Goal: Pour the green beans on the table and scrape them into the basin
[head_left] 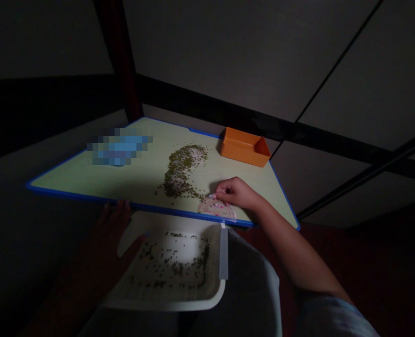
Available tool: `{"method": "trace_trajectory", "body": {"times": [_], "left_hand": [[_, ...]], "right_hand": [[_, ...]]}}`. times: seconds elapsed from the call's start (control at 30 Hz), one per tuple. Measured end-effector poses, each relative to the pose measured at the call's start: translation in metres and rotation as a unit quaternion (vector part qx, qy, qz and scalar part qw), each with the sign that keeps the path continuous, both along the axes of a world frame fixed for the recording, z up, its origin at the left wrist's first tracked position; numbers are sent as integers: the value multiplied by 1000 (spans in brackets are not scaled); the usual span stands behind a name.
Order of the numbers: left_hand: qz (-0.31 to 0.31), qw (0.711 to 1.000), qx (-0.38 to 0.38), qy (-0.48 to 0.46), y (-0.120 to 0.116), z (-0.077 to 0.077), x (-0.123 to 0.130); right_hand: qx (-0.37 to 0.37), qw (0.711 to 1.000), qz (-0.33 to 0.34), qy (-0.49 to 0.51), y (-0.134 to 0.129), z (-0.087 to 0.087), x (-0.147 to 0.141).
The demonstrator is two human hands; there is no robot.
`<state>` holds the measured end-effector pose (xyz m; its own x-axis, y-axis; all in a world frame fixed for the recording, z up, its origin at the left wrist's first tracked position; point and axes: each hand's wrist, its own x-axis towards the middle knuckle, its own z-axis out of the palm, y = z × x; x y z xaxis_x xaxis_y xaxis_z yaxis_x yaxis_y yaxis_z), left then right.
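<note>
My right hand (236, 193) pinches a clear, half-round protractor (217, 208) with pink prints. The protractor lies at the near edge of the pale tabletop (140, 180), its flat side along the blue rim. Left of it spreads a pile of small green mung beans (181, 166), with loose ones reaching toward the protractor. Below the table edge is a white plastic basin (207, 299), with scattered beans on its bottom. My left hand (114, 241), in dark shadow, grips the basin's left side, the thumb inside and the fingers up by the table edge.
An orange open box (244, 149) stands at the table's far right corner. A blurred blue item (121, 150) lies at the left. Pale cabinet panels (228, 61) rise behind the table. A grey handle (224, 255) is on the basin's right side.
</note>
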<state>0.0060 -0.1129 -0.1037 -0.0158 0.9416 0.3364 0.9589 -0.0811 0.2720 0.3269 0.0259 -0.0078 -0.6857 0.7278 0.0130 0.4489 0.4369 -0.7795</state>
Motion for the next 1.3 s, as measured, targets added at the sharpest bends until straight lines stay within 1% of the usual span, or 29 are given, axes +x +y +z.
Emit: {"method": "trace_trajectory", "body": {"times": [0.23,0.33,0.47,0.6,0.83,1.0,1.1,1.2,1.3], "left_hand": [[6,1000,-23,-6,0,3,1],[5,1000,-19,-8,1,3,2],[-2,1000,8,-1,1,-3,-1],[-4,1000,12,10,0,-8,-4],[-9,1000,18,18,2,-8,-4],[-9,1000,8,19,1,-6,-4],[-13,1000,15,14,0,-7,-5],[-18,999,25,15,0,-8,-5],[-15,1000,23,12,0,-8,-5]], "right_hand": [[-31,999,24,21,0,-1,-3],[-19,999,15,31,0,-1,-1],[43,999,-9,1,1,0,3],[91,994,-53,-24,3,1,10],[112,984,-127,-52,6,6,23],[118,979,-167,-22,11,9,29],[129,972,-197,-19,15,8,34],[136,970,-198,-32,17,7,36],[125,975,-176,-49,13,8,34]]}}
